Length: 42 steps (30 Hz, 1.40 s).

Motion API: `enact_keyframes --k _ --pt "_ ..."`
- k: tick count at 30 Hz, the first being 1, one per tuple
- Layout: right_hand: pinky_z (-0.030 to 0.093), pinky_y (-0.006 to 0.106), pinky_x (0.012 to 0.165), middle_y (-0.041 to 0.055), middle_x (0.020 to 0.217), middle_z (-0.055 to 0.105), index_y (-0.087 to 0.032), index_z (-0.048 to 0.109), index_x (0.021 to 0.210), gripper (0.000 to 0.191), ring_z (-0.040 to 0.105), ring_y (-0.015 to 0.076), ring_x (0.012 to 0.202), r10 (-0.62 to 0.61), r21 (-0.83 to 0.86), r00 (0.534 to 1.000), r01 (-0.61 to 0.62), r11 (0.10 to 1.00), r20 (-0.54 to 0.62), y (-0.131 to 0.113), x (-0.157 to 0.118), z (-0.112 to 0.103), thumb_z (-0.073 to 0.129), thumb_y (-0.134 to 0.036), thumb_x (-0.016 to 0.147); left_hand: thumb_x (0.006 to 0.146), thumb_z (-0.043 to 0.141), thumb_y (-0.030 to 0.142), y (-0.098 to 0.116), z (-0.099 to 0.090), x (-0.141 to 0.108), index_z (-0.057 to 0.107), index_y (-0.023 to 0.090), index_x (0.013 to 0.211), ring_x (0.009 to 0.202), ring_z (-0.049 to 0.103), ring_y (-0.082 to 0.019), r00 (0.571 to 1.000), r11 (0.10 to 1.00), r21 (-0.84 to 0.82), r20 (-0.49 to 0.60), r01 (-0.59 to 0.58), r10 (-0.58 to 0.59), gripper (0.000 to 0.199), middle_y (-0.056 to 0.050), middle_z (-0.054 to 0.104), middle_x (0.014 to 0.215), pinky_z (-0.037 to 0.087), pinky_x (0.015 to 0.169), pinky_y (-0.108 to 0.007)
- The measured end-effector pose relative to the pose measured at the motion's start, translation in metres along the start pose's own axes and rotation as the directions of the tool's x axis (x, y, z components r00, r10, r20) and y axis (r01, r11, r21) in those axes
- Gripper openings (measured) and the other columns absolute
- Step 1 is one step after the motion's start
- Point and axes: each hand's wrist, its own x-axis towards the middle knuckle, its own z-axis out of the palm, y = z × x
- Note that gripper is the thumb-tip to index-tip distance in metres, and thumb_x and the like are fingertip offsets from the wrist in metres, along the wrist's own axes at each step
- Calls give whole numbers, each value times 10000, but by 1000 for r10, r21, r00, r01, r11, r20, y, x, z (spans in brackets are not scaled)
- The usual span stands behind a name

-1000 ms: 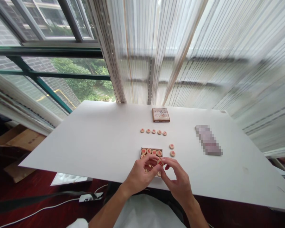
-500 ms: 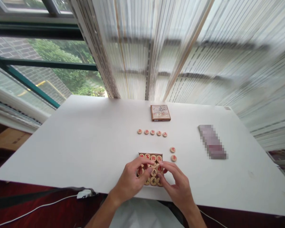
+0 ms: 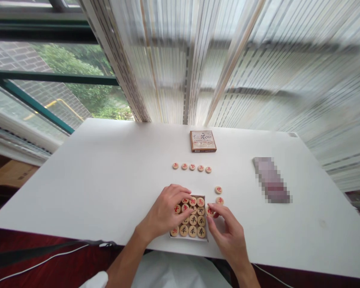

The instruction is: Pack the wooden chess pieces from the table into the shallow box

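Note:
An open box (image 3: 188, 238) of round wooden Chinese chess pieces lies near the table's front edge, its pieces marked in red or black. Over its left side is my left hand (image 3: 166, 210), thumb and fingers apart, hiding some of the pieces. Just right of the box, my right hand (image 3: 228, 228) pinches a red-marked Chinese chess piece (image 3: 210, 211) between thumb and fingertips. Beyond that hand lie two loose pieces, a red-marked one (image 3: 218, 190) and a nearer one (image 3: 219, 201). Farther back, a row of several red-marked pieces (image 3: 192, 167) runs left to right.
A flat printed box lid (image 3: 203, 141) sits toward the back of the white table (image 3: 108, 180). On the right lies a blurred-out flat object (image 3: 271, 180). String curtains (image 3: 174, 60) hang behind the table, with a window on the left. A white cable (image 3: 42, 260) runs below the front edge.
My right hand has moved off the box to the right with a red-marked piece in its fingers. My left hand has shifted slightly back and left, uncovering more pieces.

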Motion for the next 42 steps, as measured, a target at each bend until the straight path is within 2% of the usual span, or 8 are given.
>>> enact_keyframes --k 6,13,17,21,26,30,42 --pt "586 333 786 68 1067 704 -243 642 1197 285 669 195 863 19 23 999 -20 1000 26 -2 1 -1 658 -186 918 885 687 199 1 11 13 659 243 1019 1055 626 -227 998 999 30 54 17 -19 144 -19 721 1094 448 940 -404" --pt "582 359 812 61 1070 684 -252 639 1212 304 654 181 823 56 81 998 -59 995 32 4 0 0 671 -185 917 894 685 200 -1 14 16 655 239 990 1014 638 -214 998 999 24 51 44 -45 108 -8 731 1062 442 913 -384" --pt "581 376 855 66 1094 662 -250 642 1213 306 661 176 838 66 122 998 -68 990 18 6 -1 0 663 -167 919 908 674 218 -3 12 14 661 231 1006 1016 635 -218 998 999 14 46 39 -40 99 -26 728 1067 452 925 -390" --pt "586 370 845 71 1099 648 -251 645 1206 298 659 181 869 93 157 995 -95 983 22 9 -1 1 657 -162 922 880 708 232 -7 4 8 662 232 1068 1070 622 -223 997 999 -22 72 34 -32 194 -40 709 1138 466 963 -396" --pt "586 378 862 75 1112 645 -260 644 1207 307 655 199 926 104 190 994 -108 976 33 11 -1 2 654 -150 921 877 698 219 -16 -4 -1 670 238 1089 1103 618 -212 995 994 -85 78 65 -58 215 -46 690 1175 482 998 -381" --pt "584 379 877 80 1129 648 -266 645 1200 302 646 215 993 116 218 993 -121 968 39 12 -2 3 649 -145 923 876 701 233 -23 -3 -3 676 245 1078 1106 622 -213 993 989 -119 92 83 -72 204 -49 688 1180 487 1005 -381" --pt "597 363 853 64 1096 674 -267 654 1181 282 669 203 941 172 229 983 -182 956 60 13 -4 2 655 -157 921 877 709 241 -28 -1 -4 679 245 1078 1095 628 -209 996 986 -156 62 66 -57 203 -45 697 1169 478 999 -380"
